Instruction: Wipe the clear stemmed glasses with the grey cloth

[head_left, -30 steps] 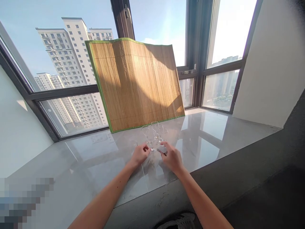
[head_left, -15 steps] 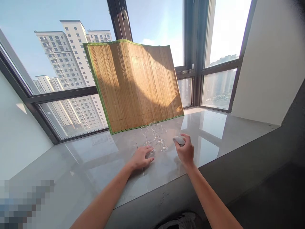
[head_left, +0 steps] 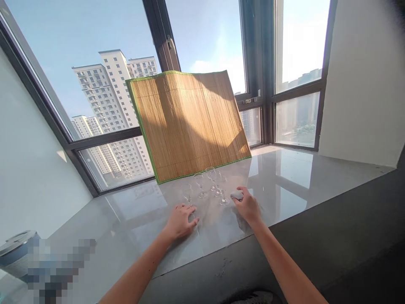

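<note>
My left hand [head_left: 180,221] is low on the sill with its fingers on the foot of a clear stemmed glass [head_left: 187,190], the thumb held apart. My right hand [head_left: 248,207] is closed around a small pale grey rounded object [head_left: 236,195], whose kind I cannot make out. Between the hands, several other clear stemmed glasses stand upright in a loose group, among them one glass [head_left: 199,181] at the left and another [head_left: 224,198] nearest my right hand. Their thin outlines overlap, so some edges are hard to separate.
A bamboo mat [head_left: 193,126] with green edging leans against the window behind the glasses. The glossy grey sill [head_left: 284,185] drops off at its front edge. White walls [head_left: 360,84] flank it. A lidded cylindrical container [head_left: 17,253] stands at the lower left, partly pixelated.
My left hand has shifted left, and the glass at its fingers has slid left with it, away from the others. My right hand keeps its object, now lower. The view has tilted slightly.
</note>
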Motion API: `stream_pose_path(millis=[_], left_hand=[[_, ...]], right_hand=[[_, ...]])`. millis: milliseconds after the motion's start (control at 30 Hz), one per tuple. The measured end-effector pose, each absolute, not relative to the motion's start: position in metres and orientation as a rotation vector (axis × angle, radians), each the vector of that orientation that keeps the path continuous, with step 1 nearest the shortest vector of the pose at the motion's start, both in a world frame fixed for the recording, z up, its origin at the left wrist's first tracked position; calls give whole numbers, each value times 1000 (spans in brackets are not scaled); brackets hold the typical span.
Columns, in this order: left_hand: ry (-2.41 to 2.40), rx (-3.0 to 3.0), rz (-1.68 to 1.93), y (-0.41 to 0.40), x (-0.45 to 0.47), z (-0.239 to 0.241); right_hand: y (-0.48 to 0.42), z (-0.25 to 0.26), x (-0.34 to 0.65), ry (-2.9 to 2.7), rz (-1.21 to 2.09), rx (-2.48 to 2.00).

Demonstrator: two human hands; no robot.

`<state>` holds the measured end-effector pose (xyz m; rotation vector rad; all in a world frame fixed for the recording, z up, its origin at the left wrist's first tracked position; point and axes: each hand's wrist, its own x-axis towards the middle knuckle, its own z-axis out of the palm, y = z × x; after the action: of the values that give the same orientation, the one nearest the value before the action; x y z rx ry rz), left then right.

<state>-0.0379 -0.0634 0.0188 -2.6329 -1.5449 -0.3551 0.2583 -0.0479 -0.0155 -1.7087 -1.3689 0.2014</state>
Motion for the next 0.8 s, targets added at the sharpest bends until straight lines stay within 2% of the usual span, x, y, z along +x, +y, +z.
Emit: stream_pose_path(millis=[233, 400, 600, 800], left_hand=[[-2123, -2279, -186, -22, -109, 23], [-2399, -2060, -127, -17, -114, 15], [-2129, -2095, -416, -43, -55, 3], [-1843, -2586, -346, -10, 14, 8]], right_hand=[[-52, -13, 259, -1407, 239, -1695], [-52, -13, 259, -1407, 217, -1717], [-50, -13, 258, -1397, 218, -1728], [-50, -13, 258, -1401, 215, -1764]])
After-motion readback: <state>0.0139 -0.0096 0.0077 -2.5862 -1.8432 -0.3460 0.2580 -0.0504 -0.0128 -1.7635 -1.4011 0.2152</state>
